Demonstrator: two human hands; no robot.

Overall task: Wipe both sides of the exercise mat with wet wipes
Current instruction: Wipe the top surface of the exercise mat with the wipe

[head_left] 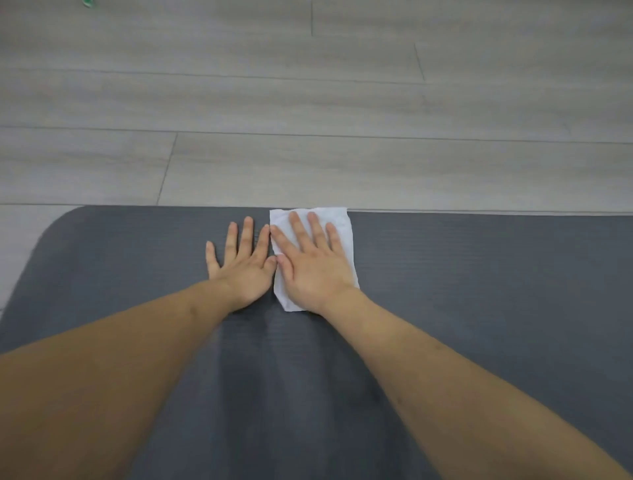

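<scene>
While the upper face of the exercise mat [479, 308] lies flat on the grey plank floor [308, 102], we judge the step in hand to be the wiping of that first side, at the mat's far edge. We have the right hand [313, 263] spread flat, fingers straight, pressing one white wet wipe [344, 226] against the mat at roughly 12 o'clock of the view; it grips nothing, only pins the wipe. Our left hand [245, 265] lies just beside it, at its 9 o'clock, equally flat and open on bare mat, holding nothing and apparently steadying the surface.

The wipe's far edge sits at the mat's far border. A darker streak runs toward 6 o'clock between our forearms; we take it for dampness, though we cannot confirm that.

Next move, in our judgement: draw the wipe sideways or back under even palm pressure, the left hand bracing. The underside appears not yet reached.

Count: one mat, one wipe, two hands. A small green object [88, 2] at 11 o'clock is too cropped to identify.
</scene>
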